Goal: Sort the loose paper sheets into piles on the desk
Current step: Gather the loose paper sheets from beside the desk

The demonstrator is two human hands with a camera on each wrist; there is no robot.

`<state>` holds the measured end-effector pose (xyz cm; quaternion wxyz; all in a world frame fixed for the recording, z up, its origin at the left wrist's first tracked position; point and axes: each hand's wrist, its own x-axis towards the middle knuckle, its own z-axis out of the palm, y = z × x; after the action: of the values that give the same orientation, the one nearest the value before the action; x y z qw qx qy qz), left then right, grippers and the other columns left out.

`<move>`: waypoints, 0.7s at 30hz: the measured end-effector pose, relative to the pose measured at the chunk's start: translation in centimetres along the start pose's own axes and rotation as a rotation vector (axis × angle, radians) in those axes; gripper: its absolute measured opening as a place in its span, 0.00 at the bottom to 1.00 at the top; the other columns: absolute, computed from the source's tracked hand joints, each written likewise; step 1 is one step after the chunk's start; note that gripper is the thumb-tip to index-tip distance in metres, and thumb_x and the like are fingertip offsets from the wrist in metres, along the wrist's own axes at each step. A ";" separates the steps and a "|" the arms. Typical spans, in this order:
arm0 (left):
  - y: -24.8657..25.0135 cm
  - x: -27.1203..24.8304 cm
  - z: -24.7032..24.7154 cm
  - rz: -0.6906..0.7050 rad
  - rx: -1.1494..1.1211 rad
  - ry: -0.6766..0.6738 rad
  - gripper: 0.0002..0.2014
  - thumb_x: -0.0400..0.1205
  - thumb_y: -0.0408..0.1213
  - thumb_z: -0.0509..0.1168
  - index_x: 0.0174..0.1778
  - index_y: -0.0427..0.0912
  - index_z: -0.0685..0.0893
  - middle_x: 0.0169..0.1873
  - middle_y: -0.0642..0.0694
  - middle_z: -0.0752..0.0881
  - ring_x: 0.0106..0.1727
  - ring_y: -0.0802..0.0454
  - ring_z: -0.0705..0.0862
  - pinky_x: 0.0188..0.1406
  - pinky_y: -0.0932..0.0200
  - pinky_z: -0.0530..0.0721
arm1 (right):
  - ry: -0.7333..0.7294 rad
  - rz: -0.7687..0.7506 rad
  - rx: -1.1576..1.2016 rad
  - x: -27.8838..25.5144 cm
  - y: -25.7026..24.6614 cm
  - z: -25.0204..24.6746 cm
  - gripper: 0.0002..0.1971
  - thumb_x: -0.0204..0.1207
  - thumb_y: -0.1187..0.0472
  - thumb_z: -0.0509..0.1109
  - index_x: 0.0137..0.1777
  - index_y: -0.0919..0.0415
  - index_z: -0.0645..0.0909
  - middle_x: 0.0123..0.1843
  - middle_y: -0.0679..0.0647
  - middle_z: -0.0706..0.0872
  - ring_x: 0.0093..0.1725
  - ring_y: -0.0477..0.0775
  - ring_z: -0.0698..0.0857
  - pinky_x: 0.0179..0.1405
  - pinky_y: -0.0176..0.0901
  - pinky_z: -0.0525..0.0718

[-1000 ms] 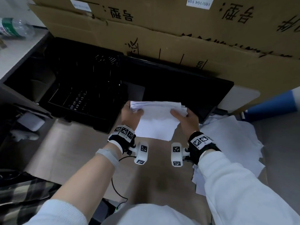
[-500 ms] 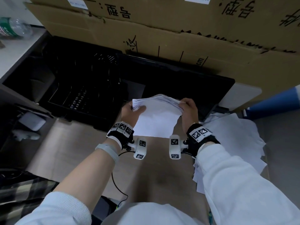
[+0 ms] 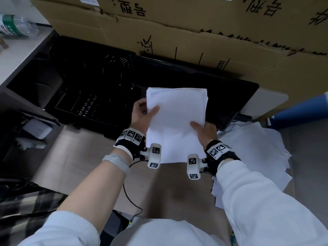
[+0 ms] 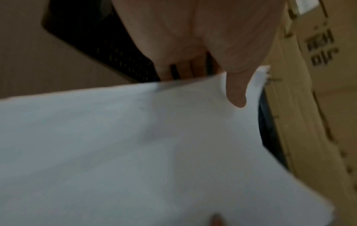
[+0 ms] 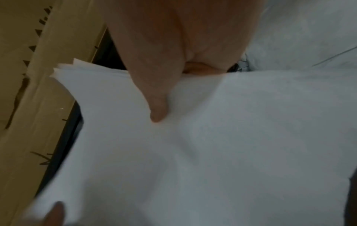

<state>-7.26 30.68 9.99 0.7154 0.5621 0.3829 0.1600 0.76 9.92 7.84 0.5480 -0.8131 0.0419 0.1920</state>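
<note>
Paper sheets, gathered into one white stack, are held up between both hands above the tabletop. The left hand grips the stack's left edge, thumb lying on the top sheet and fingers curled behind it; the right hand pinches the stack's right edge lower down, thumb on top. In the left wrist view the thumb presses on the paper while the fingers disappear under the edge; the right wrist view shows the same for the other thumb, with staggered sheet corners fanning at the far end. Both wrist views are blurred, and how many sheets the stack holds cannot be told. Right of the stack, more loose sheets lie spread on the tabletop, partly hidden by the right sleeve. Behind the stack sits a black tray, its contents too dark to make out, and cardboard boxes rise beyond. Half a second ago the stack bowed upward between the hands; now it is flat and squared, its face turned to the camera.
</note>
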 end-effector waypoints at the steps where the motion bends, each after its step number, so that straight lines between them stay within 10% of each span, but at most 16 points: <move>1: -0.6 0.3 0.0 -0.013 0.128 0.060 0.37 0.73 0.34 0.80 0.76 0.41 0.70 0.68 0.39 0.79 0.65 0.44 0.83 0.66 0.42 0.84 | 0.044 -0.013 0.034 -0.1 0.0 0.0 0.15 0.78 0.60 0.76 0.62 0.66 0.85 0.52 0.53 0.87 0.56 0.57 0.86 0.59 0.43 0.79; 4: -2.4 -1.6 0.8 -0.152 0.251 -0.120 0.41 0.70 0.38 0.83 0.78 0.48 0.70 0.73 0.43 0.74 0.68 0.42 0.80 0.64 0.44 0.82 | 0.031 0.006 -0.005 -0.7 -0.7 0.1 0.16 0.72 0.51 0.78 0.54 0.60 0.89 0.49 0.53 0.91 0.52 0.58 0.89 0.58 0.50 0.85; 7: -4.3 -4.1 2.5 -0.280 0.131 -0.510 0.36 0.75 0.41 0.80 0.78 0.41 0.74 0.71 0.41 0.81 0.69 0.45 0.83 0.64 0.49 0.85 | -0.350 -0.031 -0.190 -1.7 -1.2 0.6 0.11 0.71 0.55 0.78 0.53 0.53 0.90 0.45 0.51 0.92 0.44 0.44 0.91 0.51 0.45 0.90; 9: -5.2 -5.3 2.7 -0.227 0.130 -0.478 0.27 0.80 0.44 0.75 0.69 0.31 0.80 0.59 0.38 0.88 0.60 0.45 0.88 0.57 0.54 0.87 | -0.597 -0.059 -0.215 -2.5 -1.1 1.1 0.25 0.73 0.71 0.76 0.68 0.50 0.84 0.55 0.48 0.89 0.51 0.34 0.87 0.48 0.26 0.84; 11: -5.4 -5.6 1.9 -0.219 0.126 -0.298 0.19 0.83 0.48 0.70 0.57 0.33 0.85 0.46 0.42 0.91 0.49 0.45 0.90 0.42 0.61 0.87 | -0.701 -0.058 -0.192 -2.8 -0.5 1.2 0.35 0.71 0.79 0.71 0.73 0.45 0.79 0.65 0.48 0.85 0.63 0.43 0.85 0.51 0.29 0.83; 14: -5.4 -6.0 -0.4 -0.238 0.156 -0.085 0.13 0.82 0.48 0.71 0.53 0.43 0.82 0.44 0.48 0.88 0.50 0.45 0.89 0.47 0.56 0.86 | -0.582 -0.003 -0.148 -3.2 0.3 0.6 0.34 0.73 0.78 0.66 0.77 0.51 0.76 0.69 0.51 0.83 0.71 0.52 0.82 0.54 0.36 0.83; 18: -4.1 -7.0 -2.1 -0.250 0.109 -0.146 0.17 0.80 0.43 0.74 0.62 0.45 0.80 0.59 0.44 0.86 0.59 0.45 0.86 0.55 0.51 0.85 | -0.277 0.045 -0.161 -3.5 1.0 -1.0 0.43 0.72 0.70 0.71 0.86 0.54 0.59 0.69 0.50 0.72 0.67 0.52 0.75 0.70 0.51 0.77; 21: -3.9 -8.4 -2.9 -0.298 0.177 -0.162 0.11 0.83 0.43 0.71 0.58 0.45 0.81 0.62 0.43 0.85 0.63 0.41 0.84 0.64 0.43 0.83 | -0.268 0.107 -0.075 -3.9 2.2 -1.7 0.37 0.72 0.64 0.74 0.80 0.56 0.64 0.65 0.52 0.80 0.60 0.56 0.82 0.54 0.51 0.85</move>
<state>-15.67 25.82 9.25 0.7076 0.5709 0.4155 -0.0276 -3.01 7.00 7.84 0.5069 -0.7967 0.0044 0.3290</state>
